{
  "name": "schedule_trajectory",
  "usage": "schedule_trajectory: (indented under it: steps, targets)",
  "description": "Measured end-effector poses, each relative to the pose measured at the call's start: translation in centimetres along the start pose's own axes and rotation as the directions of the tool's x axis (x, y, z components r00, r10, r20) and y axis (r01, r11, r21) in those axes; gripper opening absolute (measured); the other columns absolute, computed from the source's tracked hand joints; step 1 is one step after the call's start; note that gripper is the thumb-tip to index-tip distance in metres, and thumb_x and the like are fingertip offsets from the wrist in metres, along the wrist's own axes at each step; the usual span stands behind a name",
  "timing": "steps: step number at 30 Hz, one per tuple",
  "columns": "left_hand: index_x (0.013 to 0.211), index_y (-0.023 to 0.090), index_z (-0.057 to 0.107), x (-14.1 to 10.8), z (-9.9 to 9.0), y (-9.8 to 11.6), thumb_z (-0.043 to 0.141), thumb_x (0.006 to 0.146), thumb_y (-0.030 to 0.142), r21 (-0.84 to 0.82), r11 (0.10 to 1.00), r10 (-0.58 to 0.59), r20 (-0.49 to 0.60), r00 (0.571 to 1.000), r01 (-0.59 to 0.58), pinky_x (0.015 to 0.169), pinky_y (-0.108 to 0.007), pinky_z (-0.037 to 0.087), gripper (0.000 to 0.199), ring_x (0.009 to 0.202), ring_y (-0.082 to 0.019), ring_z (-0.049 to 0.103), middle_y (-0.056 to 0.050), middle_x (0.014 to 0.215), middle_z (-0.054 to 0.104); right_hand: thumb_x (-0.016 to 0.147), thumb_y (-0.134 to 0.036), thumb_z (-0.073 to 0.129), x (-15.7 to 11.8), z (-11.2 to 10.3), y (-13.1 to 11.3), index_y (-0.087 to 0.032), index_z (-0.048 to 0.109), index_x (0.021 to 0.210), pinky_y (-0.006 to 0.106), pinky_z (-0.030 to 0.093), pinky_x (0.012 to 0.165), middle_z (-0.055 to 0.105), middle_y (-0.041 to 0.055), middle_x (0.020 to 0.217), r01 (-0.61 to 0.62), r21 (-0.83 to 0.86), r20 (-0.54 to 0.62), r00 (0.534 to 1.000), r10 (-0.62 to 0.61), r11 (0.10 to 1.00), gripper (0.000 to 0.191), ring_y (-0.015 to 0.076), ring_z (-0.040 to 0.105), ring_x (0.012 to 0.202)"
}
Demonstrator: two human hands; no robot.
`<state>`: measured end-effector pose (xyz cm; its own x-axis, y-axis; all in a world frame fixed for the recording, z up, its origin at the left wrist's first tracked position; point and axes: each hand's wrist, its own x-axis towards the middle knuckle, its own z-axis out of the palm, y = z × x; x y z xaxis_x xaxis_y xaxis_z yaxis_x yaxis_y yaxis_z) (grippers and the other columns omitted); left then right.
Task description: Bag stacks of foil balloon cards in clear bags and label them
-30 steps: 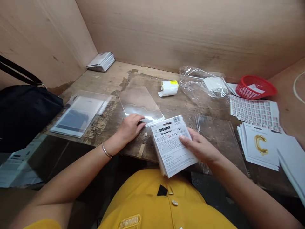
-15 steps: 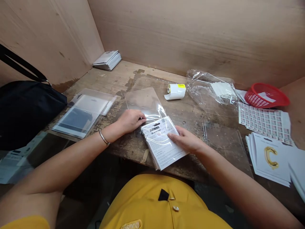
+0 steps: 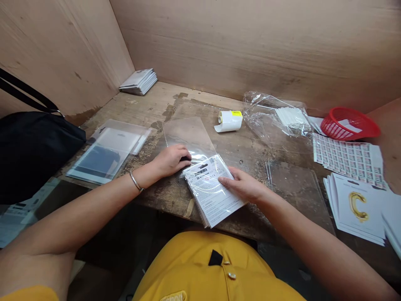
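Observation:
My right hand (image 3: 246, 183) grips the right side of a stack of white printed cards in clear sleeves (image 3: 216, 192), thumb on top. The top card shows its back, with small print and a hanging slot, and the stack is tilted at the table's front edge. My left hand (image 3: 174, 161) is at the stack's upper left corner, its fingers curled inward and its thumb close to them. What they pinch, if anything, is hidden. Just beyond, partly under this hand, a clear plastic sleeve (image 3: 191, 131) lies flat.
Left are filled clear sleeves (image 3: 103, 152) and a black bag (image 3: 37, 150); a card stack (image 3: 140, 82) sits in the back corner. A label roll (image 3: 231, 121), plastic wrap (image 3: 266, 113), red basket (image 3: 351, 123), sticker sheets (image 3: 347, 159) and letter-C cards (image 3: 357, 207) are to the right.
Both hands hold nearly the same pose, and the card stack stays in my right hand. The whole view has shifted slightly.

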<state>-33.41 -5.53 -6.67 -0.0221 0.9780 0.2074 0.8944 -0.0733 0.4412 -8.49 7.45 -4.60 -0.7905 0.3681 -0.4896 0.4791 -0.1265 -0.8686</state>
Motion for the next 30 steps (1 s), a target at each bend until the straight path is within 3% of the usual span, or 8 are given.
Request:
schedule_trajectory:
  steps: [3, 8, 13, 17, 21, 24, 28, 30]
  targets:
    - [0.083, 0.017, 0.067, 0.1, 0.3, -0.1, 0.055, 0.088, 0.023, 0.02, 1.0, -0.018, -0.031, 0.999, 0.018, 0.078, -0.031, 0.049, 0.014, 0.083, -0.019, 0.061, -0.006, 0.086, 0.066, 0.076, -0.039, 0.072, 0.0, 0.0, 0.1, -0.019, 0.06, 0.106, 0.036, 0.057, 0.076, 0.072, 0.0069, 0.1, -0.003, -0.009, -0.009, 1.0, 0.003, 1.0, 0.038, 0.0227, 0.069, 0.088]
    - [0.09, 0.017, 0.065, -0.1, 0.9, 0.3, 0.065, 0.083, 0.035, -0.002, 0.998, -0.06, -0.098, 0.993, 0.06, 0.081, -0.034, 0.049, 0.019, 0.09, -0.021, 0.06, -0.007, 0.093, 0.066, 0.076, -0.038, 0.071, 0.1, 0.1, 0.1, -0.019, 0.06, 0.105, 0.036, 0.058, 0.075, 0.073, 0.0063, 0.099, 0.016, 0.002, -0.004, 1.0, -0.016, 1.0, 0.037, 0.0221, 0.069, 0.086]
    - [0.079, 0.017, 0.066, -0.2, 1.0, 0.5, 0.058, 0.087, 0.026, -0.048, 0.994, -0.1, -0.133, 0.986, 0.094, 0.075, -0.03, 0.047, 0.015, 0.078, -0.018, 0.061, -0.004, 0.082, 0.067, 0.076, -0.037, 0.071, 0.1, 0.1, 0.0, -0.019, 0.059, 0.103, 0.036, 0.058, 0.074, 0.072, 0.0074, 0.1, -0.005, -0.009, -0.014, 1.0, 0.005, 1.0, 0.035, 0.022, 0.068, 0.086]
    - [0.087, 0.017, 0.066, 0.3, 0.3, 0.4, 0.054, 0.088, 0.024, -0.026, 0.992, -0.126, -0.154, 0.98, 0.123, 0.068, -0.027, 0.046, 0.013, 0.071, -0.016, 0.06, -0.003, 0.08, 0.067, 0.076, -0.037, 0.071, 0.0, 0.0, -0.1, -0.019, 0.059, 0.106, 0.039, 0.057, 0.077, 0.072, 0.0079, 0.1, -0.015, -0.032, -0.018, 1.0, 0.014, 0.999, 0.037, 0.023, 0.068, 0.086]
    - [0.096, 0.019, 0.067, 0.5, 0.0, 0.2, 0.045, 0.086, 0.013, 0.096, 0.995, -0.023, -0.085, 0.996, 0.032, 0.067, -0.025, 0.048, 0.025, 0.073, -0.014, 0.06, -0.005, 0.093, 0.064, 0.075, -0.038, 0.072, 0.0, 0.0, -0.1, -0.019, 0.061, 0.105, 0.039, 0.057, 0.079, 0.072, 0.0071, 0.099, 0.011, -0.012, 0.006, 1.0, -0.011, 1.0, 0.037, 0.023, 0.068, 0.086]
    - [0.099, 0.018, 0.069, 0.5, 0.2, 0.2, 0.046, 0.089, 0.017, 0.208, 0.976, 0.066, -0.009, 0.998, -0.063, 0.07, -0.029, 0.051, 0.026, 0.076, -0.015, 0.062, -0.011, 0.112, 0.062, 0.074, -0.038, 0.073, 0.2, 0.0, 0.0, -0.02, 0.062, 0.102, 0.038, 0.057, 0.078, 0.072, 0.0063, 0.098, 0.029, 0.001, 0.012, 0.999, -0.029, 1.0, 0.035, 0.0228, 0.068, 0.086]
    - [0.121, 0.017, 0.062, 0.7, 0.5, 0.4, 0.045, 0.091, 0.015, 0.29, 0.944, 0.153, 0.044, 0.987, -0.16, 0.081, -0.033, 0.054, 0.035, 0.093, -0.02, 0.064, -0.012, 0.109, 0.067, 0.074, -0.039, 0.072, 0.2, 0.0, -0.1, -0.02, 0.062, 0.099, 0.037, 0.056, 0.08, 0.071, 0.0053, 0.098, 0.051, 0.008, 0.035, 0.998, -0.051, 0.999, 0.032, 0.0226, 0.067, 0.087]
    - [0.126, 0.018, 0.06, 0.9, 0.6, 0.4, 0.043, 0.091, 0.011, 0.278, 0.946, 0.166, 0.02, 0.986, -0.165, 0.087, -0.035, 0.054, 0.039, 0.102, -0.021, 0.064, -0.012, 0.114, 0.067, 0.075, -0.039, 0.071, -0.1, 0.1, -0.4, -0.02, 0.062, 0.104, 0.039, 0.056, 0.082, 0.07, 0.0059, 0.102, 0.095, -0.021, 0.057, 0.994, -0.094, 0.995, 0.036, 0.0243, 0.066, 0.092]
